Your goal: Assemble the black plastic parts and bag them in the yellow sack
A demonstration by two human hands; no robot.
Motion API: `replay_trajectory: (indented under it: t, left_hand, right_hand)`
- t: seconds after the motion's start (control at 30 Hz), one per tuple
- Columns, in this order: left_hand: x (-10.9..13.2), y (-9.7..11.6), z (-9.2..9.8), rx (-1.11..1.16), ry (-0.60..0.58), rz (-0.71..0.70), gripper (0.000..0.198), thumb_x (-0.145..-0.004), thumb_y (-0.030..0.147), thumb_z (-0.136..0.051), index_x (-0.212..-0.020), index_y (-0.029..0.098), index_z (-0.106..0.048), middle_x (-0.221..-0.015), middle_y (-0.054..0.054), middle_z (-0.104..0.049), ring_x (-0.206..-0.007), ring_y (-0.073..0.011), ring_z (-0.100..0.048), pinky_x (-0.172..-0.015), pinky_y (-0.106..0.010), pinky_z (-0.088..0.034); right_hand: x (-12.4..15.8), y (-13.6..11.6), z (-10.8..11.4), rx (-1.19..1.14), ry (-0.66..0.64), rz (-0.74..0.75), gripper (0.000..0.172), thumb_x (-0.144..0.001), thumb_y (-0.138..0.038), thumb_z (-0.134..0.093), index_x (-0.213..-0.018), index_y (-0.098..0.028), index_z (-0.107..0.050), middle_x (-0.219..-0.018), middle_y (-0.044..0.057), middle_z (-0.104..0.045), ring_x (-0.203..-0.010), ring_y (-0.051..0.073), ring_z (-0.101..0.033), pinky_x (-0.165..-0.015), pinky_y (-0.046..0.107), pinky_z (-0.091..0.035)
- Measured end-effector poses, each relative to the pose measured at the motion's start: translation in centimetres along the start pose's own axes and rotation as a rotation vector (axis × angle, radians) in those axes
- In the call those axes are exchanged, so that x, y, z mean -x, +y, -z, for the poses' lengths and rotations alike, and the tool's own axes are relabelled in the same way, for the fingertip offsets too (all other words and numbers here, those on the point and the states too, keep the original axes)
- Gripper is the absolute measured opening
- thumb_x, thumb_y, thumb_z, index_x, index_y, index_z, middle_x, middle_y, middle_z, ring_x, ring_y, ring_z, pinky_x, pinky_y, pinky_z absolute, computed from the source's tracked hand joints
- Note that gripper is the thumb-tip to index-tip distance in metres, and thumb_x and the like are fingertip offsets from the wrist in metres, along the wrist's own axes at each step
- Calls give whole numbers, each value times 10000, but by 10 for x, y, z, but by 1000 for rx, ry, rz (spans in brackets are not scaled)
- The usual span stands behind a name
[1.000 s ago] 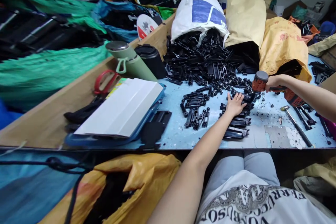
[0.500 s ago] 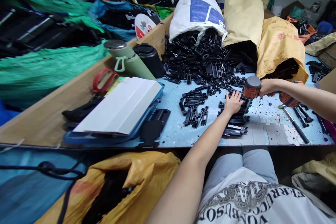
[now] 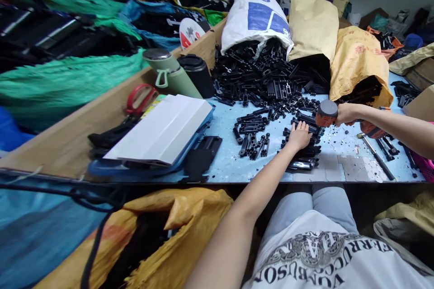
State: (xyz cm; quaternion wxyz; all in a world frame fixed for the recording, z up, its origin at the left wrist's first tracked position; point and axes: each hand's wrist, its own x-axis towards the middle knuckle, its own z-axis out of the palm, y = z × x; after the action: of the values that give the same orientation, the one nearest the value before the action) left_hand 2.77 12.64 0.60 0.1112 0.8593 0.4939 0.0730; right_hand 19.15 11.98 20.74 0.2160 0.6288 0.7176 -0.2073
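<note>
My right hand (image 3: 347,114) is wrapped round the grip of an orange and black cordless drill (image 3: 327,114), which points down at the row of parts. On that row of black parts (image 3: 303,162) lies my left hand (image 3: 299,136), its fingers spread and pressing on top. The tip of the drill is hard to make out among the dark pieces. Left of my left hand, small black link pieces (image 3: 252,126) lie in a loose group. A heap of similar black pieces (image 3: 257,76) spreads behind both hands.
At the back stand a white sack (image 3: 254,13), a beige sack (image 3: 313,27) and a yellow sack (image 3: 361,63). A hammer (image 3: 376,158) lies at right. Leftward are a white box (image 3: 162,128), red-handled scissors (image 3: 140,99), a green flask (image 3: 176,76) and a black cup (image 3: 196,74).
The view has shifted slightly. My left hand stays on the row of parts, its fingers a little closer together. The drill remains in my right hand above the row.
</note>
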Motion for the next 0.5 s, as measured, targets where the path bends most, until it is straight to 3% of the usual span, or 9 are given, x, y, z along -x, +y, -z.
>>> replay_trajectory:
  t: [0.13, 0.37, 0.5]
  left_hand:
    - [38, 9, -6, 25, -24, -21, 621, -921, 465, -218, -1373, 58, -346, -1481, -167, -253, -1385, -274, -184, -1115, -414, -179]
    - [65, 15, -10, 46, 12, -33, 686, -899, 549, -227, -1392, 79, -307, -1488, -157, -243, -1396, -249, -153, -1128, -427, -134]
    - [86, 11, -11, 30, -44, -161, 882, -770, 691, -399, -1424, 119, -245, -1502, -156, -200, -1402, -296, -95, -1123, -503, -77]
  right_hand:
    - [3, -6, -3, -29, -21, 47, 150, -618, -206, -618, -738, -117, -611, -540, -2, -536, -422, 93, -479, -406, 211, -379]
    - [-3, -21, -13, 52, -45, 29, 187, -591, -185, -626, -763, -110, -631, -565, 7, -545, -430, 91, -463, -394, 211, -364]
    - [17, -25, -14, 79, -18, 47, 227, -608, -216, -623, -808, -114, -648, -623, 26, -587, -472, 110, -522, -423, 211, -394]
